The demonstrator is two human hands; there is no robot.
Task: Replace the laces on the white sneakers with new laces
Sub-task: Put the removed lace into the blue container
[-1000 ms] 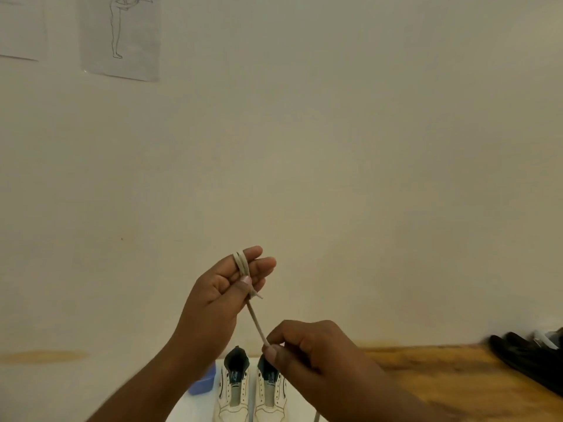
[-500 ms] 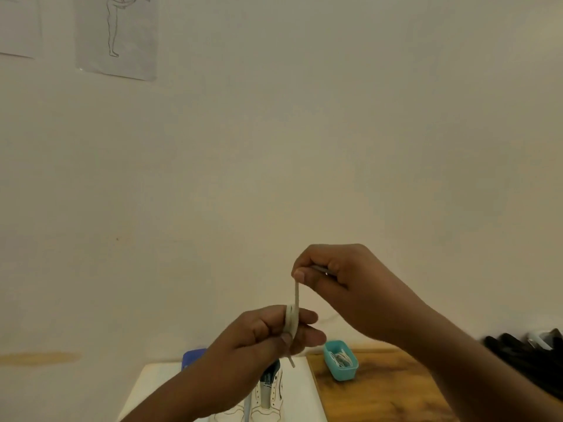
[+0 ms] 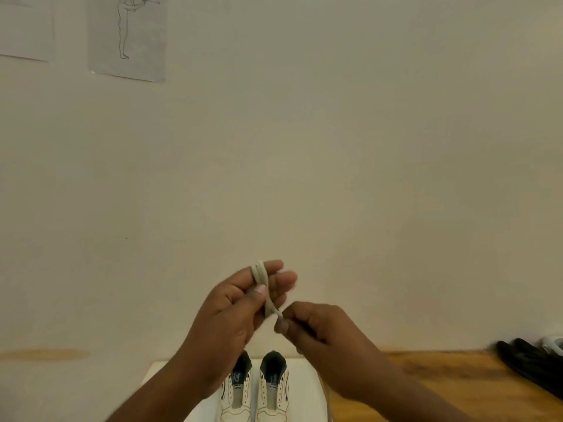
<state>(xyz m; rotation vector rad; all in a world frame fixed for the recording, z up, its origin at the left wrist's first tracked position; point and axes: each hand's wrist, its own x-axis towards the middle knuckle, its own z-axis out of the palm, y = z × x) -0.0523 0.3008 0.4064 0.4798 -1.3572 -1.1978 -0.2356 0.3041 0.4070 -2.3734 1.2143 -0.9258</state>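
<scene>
Above tabletop [image 3: 457, 379]:
Left hand [image 3: 231, 315]: lace [image 3: 260, 274] wound round fingers [image 3: 274, 266], thumb pressing.
Right hand [image 3: 316, 330]: pinches lace end.
Sneakers [image 3: 254, 391]: unlaced.

Lace [image 3: 261, 277]: flat woven cloth, matt, off-white. Sneakers [image 3: 255, 391]: smooth white uppers with a slight sheen and dark cloth lining at the collars, set on a smooth matt white sheet [image 3: 307, 379]. Tabletop [image 3: 441, 379]: varnished wood, grain visible, faintly glossy. Wall [image 3: 335, 147]: matt painted plaster. Drawing [image 3: 128, 38] on it: thin matt paper.
</scene>
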